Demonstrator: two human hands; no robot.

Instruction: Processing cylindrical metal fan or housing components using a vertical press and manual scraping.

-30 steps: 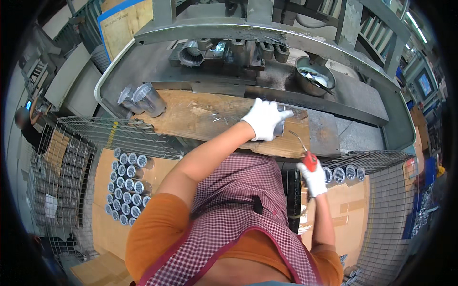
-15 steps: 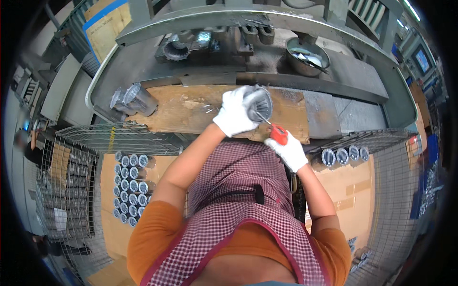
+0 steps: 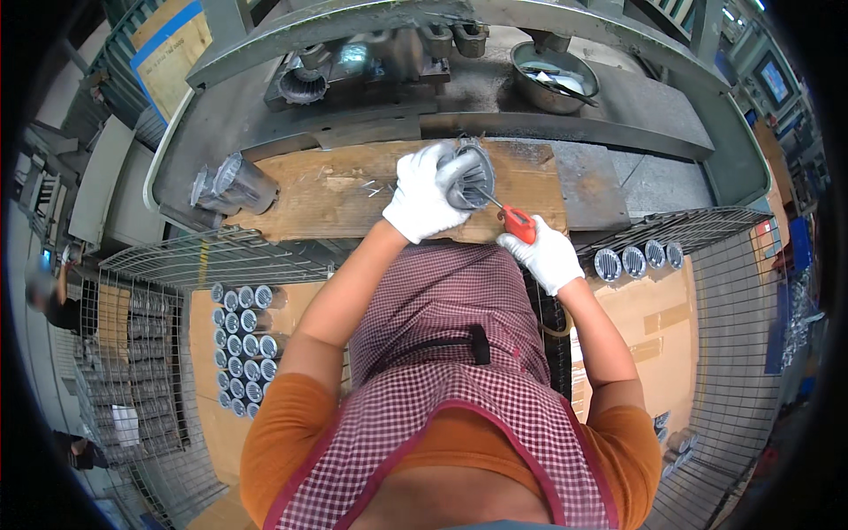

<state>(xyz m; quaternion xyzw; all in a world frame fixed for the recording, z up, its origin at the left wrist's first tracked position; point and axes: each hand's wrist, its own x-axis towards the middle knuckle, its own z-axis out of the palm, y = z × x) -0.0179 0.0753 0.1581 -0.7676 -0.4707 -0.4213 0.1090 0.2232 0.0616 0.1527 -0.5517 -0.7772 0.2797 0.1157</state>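
My left hand [image 3: 426, 194], in a white glove, is closed round a grey finned metal cylinder [image 3: 475, 175], tilted with its open end towards the right. It is held over the front of a wooden board [image 3: 336, 199]. In my gloved right hand [image 3: 544, 258] is a red-handled tool [image 3: 519, 226] with a thin metal shaft. The shaft points up and left, its tip at the cylinder's near rim; the exact shape of the tip is too small to tell. Two similar grey cylinders [image 3: 246, 184] lie at the board's left end.
Wire-mesh baskets [image 3: 738, 300] flank me, with cardboard inside. Rows of finned cylinders [image 3: 252, 321] stand in the left one; several more [image 3: 633, 262] line the right one. Beyond the board, a metal bowl [image 3: 555, 84] sits on the machine bed, under a grey crossbar [image 3: 389, 40].
The cylinder has turned slightly in my left hand, and the tool has shifted a little right with my right hand. The whole view has moved slightly.
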